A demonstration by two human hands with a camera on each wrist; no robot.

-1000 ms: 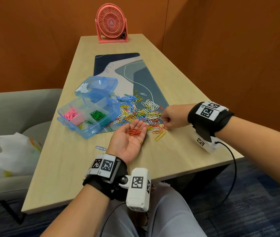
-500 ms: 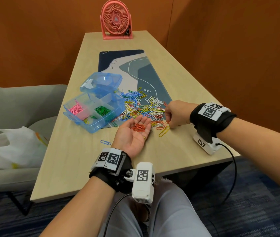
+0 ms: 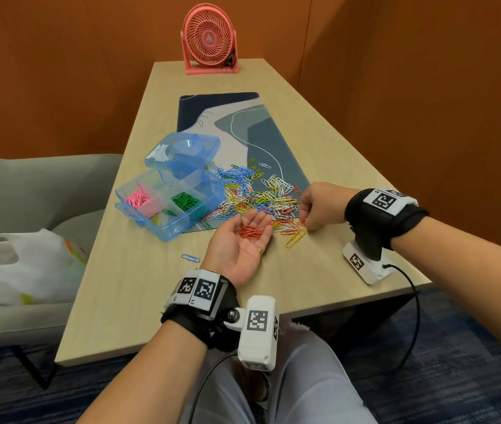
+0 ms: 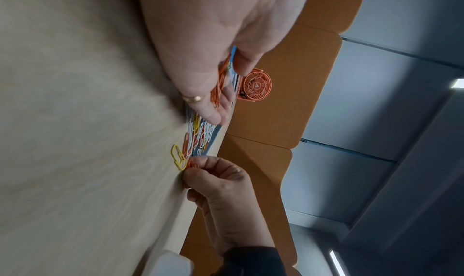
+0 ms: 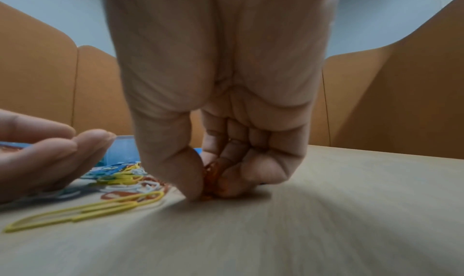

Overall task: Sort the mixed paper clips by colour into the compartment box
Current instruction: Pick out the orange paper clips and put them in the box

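Note:
A pile of mixed paper clips (image 3: pixel 258 197) lies on the mat's near end, to the right of the blue compartment box (image 3: pixel 169 203), which holds pink clips (image 3: pixel 136 198) and green clips (image 3: pixel 185 201). My left hand (image 3: pixel 240 240) lies palm up on the table with a small heap of orange clips (image 3: pixel 250 231) on its straight fingers; the same orange clips (image 4: pixel 218 85) show in the left wrist view. My right hand (image 3: pixel 310 220) is curled at the pile's near right edge, thumb and fingers pinching orange clips (image 5: pixel 211 173) against the table.
The box's open lid (image 3: pixel 181 149) stands behind it. A large yellow clip (image 3: pixel 295 238) and a blue clip (image 3: pixel 190 257) lie loose on the wooden table (image 3: pixel 126 295). A pink fan (image 3: pixel 209 41) stands at the far end. A grey chair with a white bag (image 3: pixel 19 264) is at left.
My right hand has stayed at the pile's near right edge, working at orange clips. The left palm keeps its heap. The head view has shifted a little.

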